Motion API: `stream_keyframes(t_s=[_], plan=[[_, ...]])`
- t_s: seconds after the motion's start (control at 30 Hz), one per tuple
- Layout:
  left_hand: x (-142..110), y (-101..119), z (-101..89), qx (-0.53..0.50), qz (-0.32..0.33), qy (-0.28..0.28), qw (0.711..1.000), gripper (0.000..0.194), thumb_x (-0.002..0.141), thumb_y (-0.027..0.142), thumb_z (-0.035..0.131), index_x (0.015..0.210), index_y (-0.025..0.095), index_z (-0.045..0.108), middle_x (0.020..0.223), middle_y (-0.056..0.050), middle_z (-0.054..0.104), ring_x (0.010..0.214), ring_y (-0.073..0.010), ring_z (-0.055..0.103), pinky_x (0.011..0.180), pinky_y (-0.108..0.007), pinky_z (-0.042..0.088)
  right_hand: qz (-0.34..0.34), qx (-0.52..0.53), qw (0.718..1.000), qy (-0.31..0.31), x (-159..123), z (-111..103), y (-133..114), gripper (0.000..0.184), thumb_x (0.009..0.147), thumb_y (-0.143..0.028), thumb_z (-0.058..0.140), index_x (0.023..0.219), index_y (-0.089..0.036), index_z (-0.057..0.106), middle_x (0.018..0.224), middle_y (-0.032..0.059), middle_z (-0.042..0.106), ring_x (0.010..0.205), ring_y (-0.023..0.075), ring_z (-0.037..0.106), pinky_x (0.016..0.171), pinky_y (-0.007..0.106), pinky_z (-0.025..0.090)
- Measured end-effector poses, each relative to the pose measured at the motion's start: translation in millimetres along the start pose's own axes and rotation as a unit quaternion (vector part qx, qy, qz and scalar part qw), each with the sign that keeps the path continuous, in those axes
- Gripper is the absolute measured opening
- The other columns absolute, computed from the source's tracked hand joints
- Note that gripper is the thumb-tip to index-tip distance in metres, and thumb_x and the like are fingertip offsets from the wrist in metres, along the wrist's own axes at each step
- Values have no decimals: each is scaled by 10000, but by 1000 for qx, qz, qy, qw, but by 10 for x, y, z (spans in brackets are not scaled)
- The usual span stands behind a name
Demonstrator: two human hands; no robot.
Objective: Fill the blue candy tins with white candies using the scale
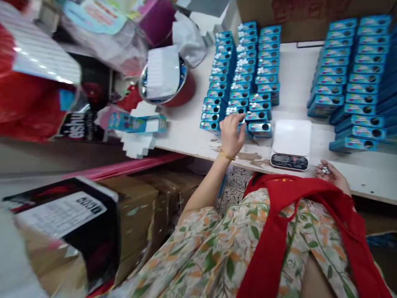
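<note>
My left hand (232, 133), with a gold bangle at the wrist, is over the near end of the middle-left rows of small blue boxes (259, 129). Its fingers are curled at a box top; whatever is between them is too small to make out. White pellets (235, 111) are heaped on the box tops just beyond it. Many boxes in these rows have white pellets at their round dark holes, while the nearest ones show bare holes. Palm up at the table edge, my right hand (333, 177) is cupped around a few small white pellets (325, 170).
Between my hands is a white digital scale (292, 138). More blue box rows (356, 143) are on the right. To the left are a red metal pot (187, 89) with a white card, a lying blue carton (136, 123) and bags. Cardboard boxes (136, 211) stand below the table.
</note>
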State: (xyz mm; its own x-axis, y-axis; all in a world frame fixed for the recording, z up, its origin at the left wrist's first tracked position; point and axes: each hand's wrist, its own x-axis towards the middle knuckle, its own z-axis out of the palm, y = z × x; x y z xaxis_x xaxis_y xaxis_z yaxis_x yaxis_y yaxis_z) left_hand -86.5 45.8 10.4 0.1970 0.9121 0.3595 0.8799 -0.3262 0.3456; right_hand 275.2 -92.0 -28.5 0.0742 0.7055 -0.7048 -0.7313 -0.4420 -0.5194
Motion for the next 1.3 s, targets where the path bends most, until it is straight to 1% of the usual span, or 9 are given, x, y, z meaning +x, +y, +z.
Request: stream_keyframes(t_s=[0.17, 0.37, 0.53, 0.63, 0.7, 0.93, 1.03, 1.13, 1.3], plan=[[-84, 153, 46, 25, 76, -83, 993, 405, 979, 523, 567, 1267, 241, 601, 1291, -117, 639, 1188, -290, 570, 981, -456, 432, 3, -23, 998, 65, -111, 121, 31, 239, 749, -281, 793, 946, -178, 705, 810, 24, 634, 662, 92, 595, 514, 179, 491], [118, 313, 259, 20, 97, -150, 984, 149, 973, 355, 583, 1034, 240, 654, 1444, -102, 569, 1353, -339, 476, 1100, -552, 355, -20, -47, 997, 53, -200, 204, -3, 252, 745, -301, 810, 941, -178, 708, 814, 24, 629, 673, 95, 595, 528, 181, 500], [258, 470, -100, -3, 106, -127, 986, 148, 999, 330, 522, 1006, 222, 624, 1401, -88, 581, 1324, -307, 512, 1109, -529, 380, -22, -37, 997, 56, -244, 146, 12, 325, 675, -299, 866, 930, -154, 728, 822, 36, 644, 674, 86, 608, 545, 158, 518], [397, 705, -252, -36, 145, -163, 975, 216, 1015, 362, 486, 1008, 196, 625, 1346, -113, 591, 1194, -307, 594, 999, -502, 463, -22, -51, 997, 47, -236, 171, 33, 297, 702, -297, 858, 931, -154, 733, 850, 50, 660, 699, 92, 627, 571, 162, 540], [491, 886, -178, -70, 166, -192, 965, 213, 1008, 359, 501, 988, 189, 627, 1300, -105, 601, 1145, -300, 614, 971, -491, 484, -25, -71, 996, 37, -236, 216, 38, 277, 716, -288, 850, 935, -161, 736, 862, 56, 674, 716, 104, 643, 573, 171, 547], [695, 1317, 445, -138, 208, -277, 928, 82, 964, 259, 574, 969, 193, 621, 1173, -76, 627, 1125, -281, 616, 1034, -489, 486, -20, -128, 990, 49, -329, 286, -22, 367, 608, -264, 920, 922, -166, 757, 878, 67, 723, 733, 120, 677, 597, 174, 562], [738, 1326, 372, -143, 208, -269, 930, 163, 972, 328, 601, 1062, 192, 610, 1202, -76, 611, 1196, -299, 593, 1070, -516, 469, -34, -154, 987, 38, -354, 246, -61, 376, 610, -311, 941, 917, -177, 771, 855, 60, 716, 682, 107, 652, 578, 173, 551], [682, 1195, 112, -144, 192, -232, 943, 280, 1000, 415, 576, 1182, 201, 578, 1255, -78, 597, 1257, -295, 571, 1096, -523, 456, -46, -179, 982, 27, -343, 218, -89, 299, 688, -327, 907, 918, -193, 771, 877, 60, 714, 685, 108, 643, 579, 187, 554], [213, 738, -113, -143, 67, -167, 973, 264, 1064, 364, 427, 1197, 188, 573, 1109, -81, 671, 1026, -198, 650, 942, -383, 541, -39, -173, 983, 50, -265, 224, -105, 283, 735, -243, 874, 963, -176, 721, 950, 67, 729, 790, 129, 693, 622, 193, 565]])
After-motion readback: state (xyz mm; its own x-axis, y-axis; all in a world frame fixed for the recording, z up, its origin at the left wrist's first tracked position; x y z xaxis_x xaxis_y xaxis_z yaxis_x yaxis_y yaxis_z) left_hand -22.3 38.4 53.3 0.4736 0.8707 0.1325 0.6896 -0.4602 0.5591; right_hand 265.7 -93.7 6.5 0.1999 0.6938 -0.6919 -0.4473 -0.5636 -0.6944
